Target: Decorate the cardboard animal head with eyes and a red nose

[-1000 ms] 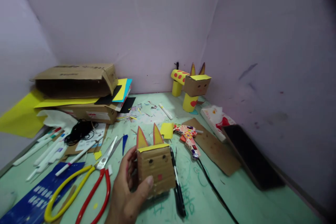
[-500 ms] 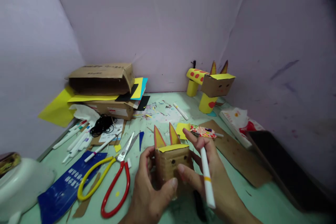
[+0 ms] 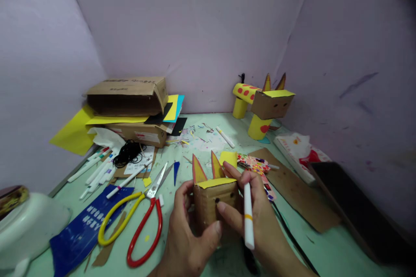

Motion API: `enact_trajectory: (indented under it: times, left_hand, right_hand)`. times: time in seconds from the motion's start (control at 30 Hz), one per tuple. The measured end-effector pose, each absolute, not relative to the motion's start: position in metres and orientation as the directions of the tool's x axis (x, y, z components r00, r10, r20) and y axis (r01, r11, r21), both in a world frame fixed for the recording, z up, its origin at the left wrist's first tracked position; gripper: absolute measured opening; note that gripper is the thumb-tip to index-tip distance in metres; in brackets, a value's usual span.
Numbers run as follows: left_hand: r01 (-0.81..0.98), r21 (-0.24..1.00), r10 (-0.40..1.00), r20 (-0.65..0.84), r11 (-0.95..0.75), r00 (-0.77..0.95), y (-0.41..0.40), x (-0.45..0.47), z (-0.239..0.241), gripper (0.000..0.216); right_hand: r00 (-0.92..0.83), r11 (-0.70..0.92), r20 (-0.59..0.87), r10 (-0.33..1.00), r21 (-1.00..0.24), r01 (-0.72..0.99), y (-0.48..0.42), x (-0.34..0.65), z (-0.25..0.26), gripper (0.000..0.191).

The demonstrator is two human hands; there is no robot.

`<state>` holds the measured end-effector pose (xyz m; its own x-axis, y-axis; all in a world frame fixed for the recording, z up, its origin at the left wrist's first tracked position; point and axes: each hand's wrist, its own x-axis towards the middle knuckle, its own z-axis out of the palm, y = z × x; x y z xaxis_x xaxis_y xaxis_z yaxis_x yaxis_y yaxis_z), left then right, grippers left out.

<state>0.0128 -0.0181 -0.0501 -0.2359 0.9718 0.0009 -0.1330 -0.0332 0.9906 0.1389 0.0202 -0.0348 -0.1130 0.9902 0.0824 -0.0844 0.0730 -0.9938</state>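
A small cardboard animal head (image 3: 211, 207) with a yellow paper strip on top, two pointed orange-edged ears and dark dot eyes faces me at the front. My left hand (image 3: 191, 233) is wrapped round its left side, with the thumb across the lower front. In my right hand (image 3: 256, 207) is a white marker (image 3: 248, 220) with an orange band, lying between the fingers. The right thumb rests on the face close to one eye, and the right fingers are by the box's right side. The hands hide the lower face.
Red-and-yellow-handled scissors (image 3: 143, 212) lie open at left beside a blue packet (image 3: 87, 229). Several markers (image 3: 97, 173), black cord (image 3: 128, 153) and cardboard boxes (image 3: 130, 95) stand behind. A spotted yellow cardboard animal (image 3: 260, 125) is back right; a dark phone-like slab (image 3: 351, 207) sits right.
My right hand has shifted slightly, its thumb moving up and left toward the eye; the marker now stands steeper and further left. My left hand keeps its grip on the cardboard head.
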Motion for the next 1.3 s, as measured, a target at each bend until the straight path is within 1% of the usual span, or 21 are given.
enact_trajectory:
  times: [0.07,0.23,0.4,0.5,0.6,0.73,0.87,1.0,1.1,1.2,1.3]
  left_hand:
    - [-0.122,0.992,0.974,0.002,-0.031,-0.227,-0.018,0.012,-0.05,0.076]
    - [-0.08,0.997,0.97,-0.013,-0.006,-0.243,-0.017,0.013,-0.051,0.077]
    - [-0.065,0.998,0.961,0.008,-0.026,-0.275,-0.017,0.013,-0.053,0.075]
    - [-0.078,0.997,0.967,0.005,-0.026,-0.253,-0.017,0.012,-0.054,0.075]
    - [-0.053,0.999,0.969,-0.003,-0.011,-0.246,-0.018,0.012,-0.053,0.075]
    - [-0.038,0.999,0.959,-0.02,0.01,-0.281,-0.017,0.012,-0.051,0.074]
    - [-0.034,0.999,0.954,-0.037,0.028,-0.296,-0.016,0.014,-0.05,0.074]
    - [-0.051,0.999,0.944,-0.033,0.017,-0.33,-0.016,0.017,-0.049,0.072]
    - [-0.074,0.997,0.939,-0.019,-0.007,-0.344,-0.016,0.019,-0.049,0.072]
    - [-0.094,0.996,0.943,-0.035,0.004,-0.33,-0.016,0.018,-0.05,0.074]
    - [-0.181,0.983,0.956,-0.04,-0.014,-0.29,-0.015,0.013,-0.05,0.077]
  right_hand:
    - [-0.086,0.082,0.088,0.992,-0.994,-0.071,0.02,0.137,-0.035,0.047]
    - [-0.126,0.08,0.081,0.989,-0.997,-0.016,0.022,0.136,-0.036,0.047]
    - [-0.036,0.091,0.091,0.995,-0.996,-0.014,0.02,0.133,-0.035,0.044]
    - [-0.076,0.102,0.102,0.992,-0.995,-0.002,0.019,0.134,-0.035,0.044]
    - [-0.114,0.098,0.096,0.989,-0.995,0.011,0.019,0.137,-0.036,0.045]
    - [-0.098,0.091,0.09,0.991,-0.996,0.007,0.019,0.137,-0.038,0.044]
    - [-0.065,0.102,0.104,0.992,-0.994,-0.025,0.017,0.132,-0.036,0.043]
    - [-0.001,0.076,0.077,0.997,-0.995,-0.07,0.015,0.128,-0.032,0.043]
    - [-0.015,0.073,0.074,0.997,-0.995,-0.064,0.016,0.127,-0.031,0.044]
    - [-0.041,0.079,0.082,0.996,-0.994,-0.071,0.015,0.128,-0.033,0.044]
    - [-0.034,0.092,0.098,0.995,-0.985,-0.147,0.016,0.131,-0.035,0.044]
